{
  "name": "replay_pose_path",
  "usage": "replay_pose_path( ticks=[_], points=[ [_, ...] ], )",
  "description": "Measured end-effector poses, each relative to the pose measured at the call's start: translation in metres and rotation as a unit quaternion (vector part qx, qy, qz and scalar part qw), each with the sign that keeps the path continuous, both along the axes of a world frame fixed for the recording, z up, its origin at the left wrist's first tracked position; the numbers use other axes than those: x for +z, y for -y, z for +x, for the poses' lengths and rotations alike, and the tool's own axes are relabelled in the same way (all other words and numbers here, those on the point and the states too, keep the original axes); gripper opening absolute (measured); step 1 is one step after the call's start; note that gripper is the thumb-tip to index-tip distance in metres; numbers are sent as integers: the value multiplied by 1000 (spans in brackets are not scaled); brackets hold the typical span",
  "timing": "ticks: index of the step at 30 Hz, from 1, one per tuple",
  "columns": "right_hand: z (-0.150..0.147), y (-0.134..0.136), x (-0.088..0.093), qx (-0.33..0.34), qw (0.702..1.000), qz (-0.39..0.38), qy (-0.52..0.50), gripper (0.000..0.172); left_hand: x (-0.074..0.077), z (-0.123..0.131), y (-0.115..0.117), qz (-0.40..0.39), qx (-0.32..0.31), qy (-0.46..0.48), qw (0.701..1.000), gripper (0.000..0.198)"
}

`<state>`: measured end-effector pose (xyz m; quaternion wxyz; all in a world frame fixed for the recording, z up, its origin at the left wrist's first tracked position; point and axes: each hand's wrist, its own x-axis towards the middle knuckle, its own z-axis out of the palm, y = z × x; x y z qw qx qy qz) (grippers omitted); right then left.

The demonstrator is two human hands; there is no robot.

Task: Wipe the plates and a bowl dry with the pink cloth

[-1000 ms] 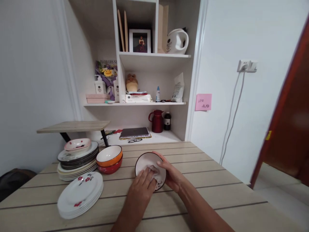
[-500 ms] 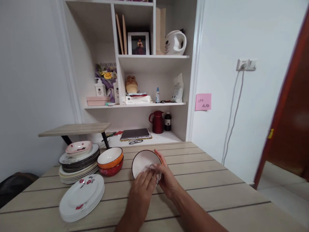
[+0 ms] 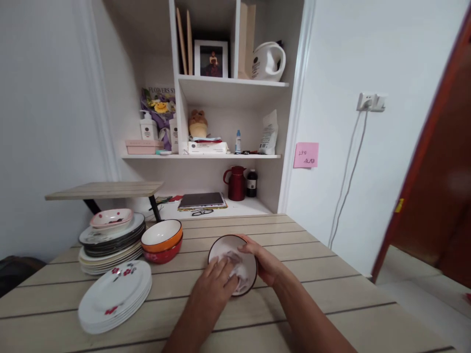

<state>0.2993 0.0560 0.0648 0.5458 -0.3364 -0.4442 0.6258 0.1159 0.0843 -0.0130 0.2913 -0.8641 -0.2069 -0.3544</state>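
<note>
My right hand (image 3: 264, 260) grips a bowl (image 3: 250, 268) by its right rim, thumb over the edge. The bowl has a white inside and a dark rim; it is tilted with its opening toward me. My left hand (image 3: 217, 284) reaches into the bowl, its fingers pressing a crumpled whitish cloth (image 3: 241, 282) against the inner wall. Part of the cloth is hidden under the fingers. To the left, an orange bowl (image 3: 165, 240) sits in a red bowl (image 3: 164, 255). Nearer to me is a stack of white plates with red flowers (image 3: 114, 294).
Behind the flowered plates stands a taller stack of plates (image 3: 110, 247) topped by a pink-rimmed dish (image 3: 111, 217). A small raised wooden stand (image 3: 105, 190) is at the back left. Beyond the table (image 3: 324, 294), a laptop (image 3: 202, 199) and red jug (image 3: 236, 184) rest below shelves.
The bowl has turned more toward me and shifted slightly right and down. My left hand has moved deeper inside with the cloth. The whole view has shifted a little.
</note>
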Motion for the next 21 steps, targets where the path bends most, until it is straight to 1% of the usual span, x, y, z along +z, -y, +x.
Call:
replay_pose_path(
  ticks=[4,8,14,16,19,21],
  points=[
    [-10,0,-6,6,999,1,-51,67,2,-5,4,12,36,20,999,19],
    [-21,-2,-10,-19,996,19,-80,84,3,-5,4,27,50,50,997,23],
    [-41,2,-7,-63,992,57,-93,107,6,-1,6,-12,82,72,994,32],
    [-47,2,-10,-72,992,58,-89,108,8,-2,7,-32,81,83,993,33],
    [-52,-1,-17,-95,990,38,-94,100,10,-3,7,-71,64,66,993,32],
    [-54,-4,-21,-110,988,27,-105,95,11,-3,8,-87,66,59,992,31]
  ],
)
